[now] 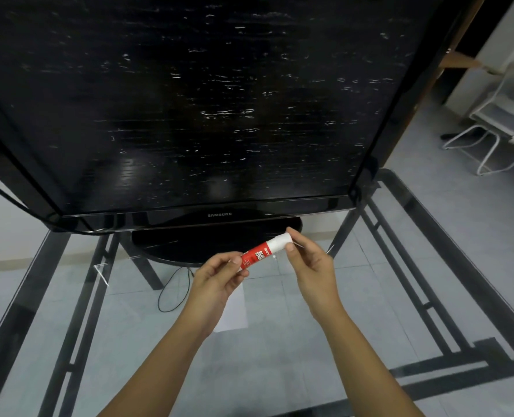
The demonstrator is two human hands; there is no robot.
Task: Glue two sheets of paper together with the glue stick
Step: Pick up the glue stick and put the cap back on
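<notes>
Head view, nearest first: both forearms reach in from 6 o'clock over the glass table. A white paper sheet lies flat on it just under the left wrist; whether a second sheet lies with it I cannot tell. Above that, the left hand curls its fingers round the red barrel of the glue stick, which tilts up toward 2 o'clock. The right hand pinches the white cap between thumb and fingertips. The cap looks seated, so the step in hand is probably uncapping. Next it calls for a straight pull or twist, then bringing the glue down to the paper. Through the glass a black cable loops at 9 o'clock of the hands. Beyond, at 12 o'clock, a television crowds the far table, leaving little room to spread sheets. A white chair stands at 2 o'clock, well apart.
</notes>
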